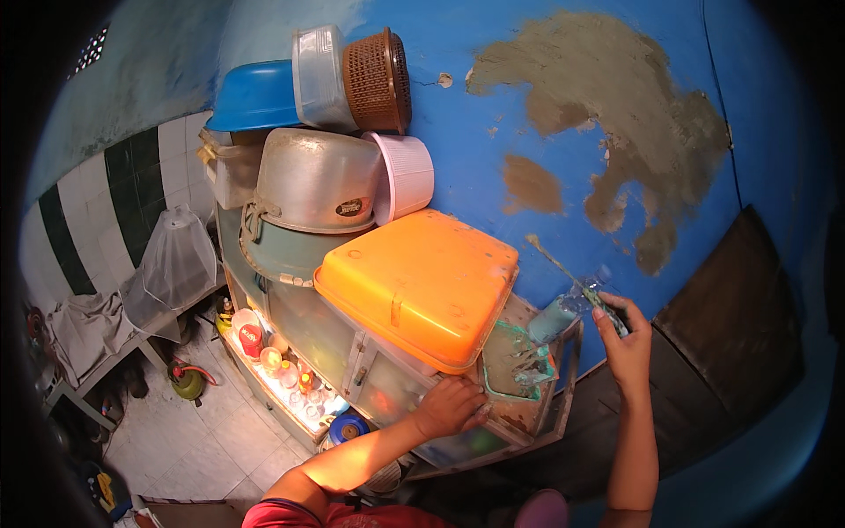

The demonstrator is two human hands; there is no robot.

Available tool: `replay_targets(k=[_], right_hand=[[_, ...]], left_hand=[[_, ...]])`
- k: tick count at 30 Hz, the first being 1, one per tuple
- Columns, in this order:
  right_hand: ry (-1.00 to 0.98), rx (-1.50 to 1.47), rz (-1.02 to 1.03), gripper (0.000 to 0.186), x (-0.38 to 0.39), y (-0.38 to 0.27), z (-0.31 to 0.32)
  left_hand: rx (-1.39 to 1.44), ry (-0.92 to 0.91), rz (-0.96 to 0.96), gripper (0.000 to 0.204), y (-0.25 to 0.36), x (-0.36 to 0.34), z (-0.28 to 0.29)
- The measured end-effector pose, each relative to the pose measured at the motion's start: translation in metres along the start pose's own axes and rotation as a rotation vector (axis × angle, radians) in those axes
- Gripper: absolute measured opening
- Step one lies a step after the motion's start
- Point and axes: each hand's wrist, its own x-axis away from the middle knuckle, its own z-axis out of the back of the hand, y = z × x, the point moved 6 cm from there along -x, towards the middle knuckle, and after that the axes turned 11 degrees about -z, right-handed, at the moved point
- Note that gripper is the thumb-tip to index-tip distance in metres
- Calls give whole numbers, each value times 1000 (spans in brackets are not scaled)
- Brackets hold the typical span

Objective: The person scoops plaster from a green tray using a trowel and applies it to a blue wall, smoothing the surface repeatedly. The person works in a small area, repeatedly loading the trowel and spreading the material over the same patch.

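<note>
The patching of the blue wall point(466, 167) looks partly done: a broad grey-brown patch point(651, 123) has been spread across its upper part, and a smaller patch point(532, 185) sits apart, lower to the left. Ragged gaps and a chipped spot point(445, 80) are left uncovered, so more filling seems to be needed.

A stick point(554, 260) is grasped in the right hand point(628, 345), slanted up and left before the wall, beside a clear bottle point(550, 324) with bluish contents. The stick looks long and thin — pale at its tip, darker and smeared near the fingers; whether the tip touches the wall cannot be told.

The left hand point(449, 407) is laid at the edge of the cabinet point(519, 414), just below the orange tub point(418, 282) — its fingers are bent, but whether anything is gripped cannot be told.
</note>
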Motion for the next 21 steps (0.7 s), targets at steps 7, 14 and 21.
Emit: replay_targets(k=[7, 14, 21], right_hand=[[6, -54, 157, 31, -120, -53, -72], [-40, -170, 135, 31, -240, -76, -168], [-124, -342, -8, 26, -284, -93, -220]], left_hand=[[47, -75, 4, 36, -1, -1, -11], [7, 42, -92, 37, 3, -3, 7], [28, 76, -107, 37, 4, -2, 8]])
